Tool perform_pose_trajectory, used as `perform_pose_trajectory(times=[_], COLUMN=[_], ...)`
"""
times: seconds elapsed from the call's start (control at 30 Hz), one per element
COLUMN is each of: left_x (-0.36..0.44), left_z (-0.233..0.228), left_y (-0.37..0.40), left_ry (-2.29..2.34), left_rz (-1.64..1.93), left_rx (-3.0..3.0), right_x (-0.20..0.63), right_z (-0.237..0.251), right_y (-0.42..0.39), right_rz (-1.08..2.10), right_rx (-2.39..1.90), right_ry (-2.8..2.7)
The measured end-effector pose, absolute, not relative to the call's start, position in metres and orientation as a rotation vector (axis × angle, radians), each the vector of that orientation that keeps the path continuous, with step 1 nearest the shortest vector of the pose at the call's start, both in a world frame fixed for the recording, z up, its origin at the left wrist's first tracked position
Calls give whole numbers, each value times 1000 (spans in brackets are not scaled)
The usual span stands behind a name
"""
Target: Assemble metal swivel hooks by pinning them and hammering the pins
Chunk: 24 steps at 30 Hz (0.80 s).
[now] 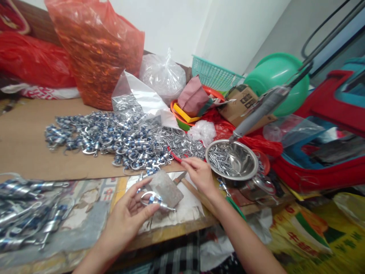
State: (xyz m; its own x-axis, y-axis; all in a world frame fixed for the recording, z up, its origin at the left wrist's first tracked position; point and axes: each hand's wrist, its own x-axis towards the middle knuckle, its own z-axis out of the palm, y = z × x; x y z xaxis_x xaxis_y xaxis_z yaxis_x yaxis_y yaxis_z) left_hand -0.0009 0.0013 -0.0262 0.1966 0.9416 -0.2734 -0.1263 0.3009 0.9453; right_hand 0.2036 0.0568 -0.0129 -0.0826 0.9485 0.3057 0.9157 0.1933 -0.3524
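My left hand point(134, 211) is closed around a small silver metal fitting point(155, 199) with blue bands, a curved hook on one side and a thin pin end. The fitting is just in front of a grey metal block point(167, 188) on the worktable. My right hand point(199, 175) has its fingertips pinched together beside the red tray of small metal pieces point(186, 146); anything between them is too small to make out. A heap of similar blue-banded fittings point(125, 137) lies beyond my hands, and another pile point(28, 209) lies at the left.
A steel bowl point(242, 165) of metal pins stands right of my right hand, below a grey screwdriver-like tool point(259, 108) hanging at an angle. At the back are a red plastic bag point(99, 53), a green basket point(215, 72) and a green basin point(279, 80).
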Motion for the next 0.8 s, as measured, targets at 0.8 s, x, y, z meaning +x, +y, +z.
perform_pose_trajectory(times=[0.8], left_x=[-6], left_z=[-42], left_y=[19], left_ry=[942], left_rz=[884], left_rx=[756], right_x=[183], right_z=[-13], right_y=[37], right_rz=[880], right_rx=[-1362], right_ry=[-2058])
